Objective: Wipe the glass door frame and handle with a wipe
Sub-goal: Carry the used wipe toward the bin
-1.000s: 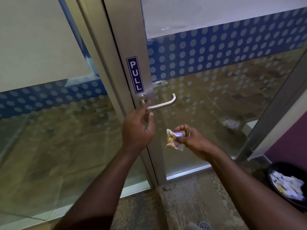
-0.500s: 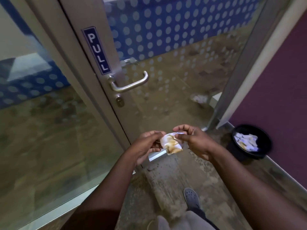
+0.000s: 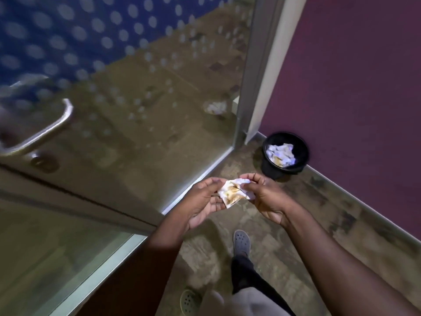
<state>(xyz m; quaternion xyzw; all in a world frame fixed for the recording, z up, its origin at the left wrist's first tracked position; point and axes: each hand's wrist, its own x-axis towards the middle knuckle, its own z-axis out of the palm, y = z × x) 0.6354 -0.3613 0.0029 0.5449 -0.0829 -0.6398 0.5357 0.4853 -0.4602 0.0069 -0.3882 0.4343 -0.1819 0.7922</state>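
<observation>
Your left hand (image 3: 205, 201) and right hand (image 3: 265, 197) pinch 1 soiled wipe (image 3: 234, 195) between them; likely refolding or binning: wastebasket (image 3: 284, 153) sits beyond your right hand.

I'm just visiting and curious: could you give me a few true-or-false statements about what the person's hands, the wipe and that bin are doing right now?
1. Both hands, left hand and right hand, hold the wipe. True.
2. The wipe is spotless. False: it has brown stains.
3. The black bin is empty. False: crumpled wipes lie inside.
4. A hand grips the door handle. False: neither touches it.
5. The bin stands beside the purple wall. True.
</observation>
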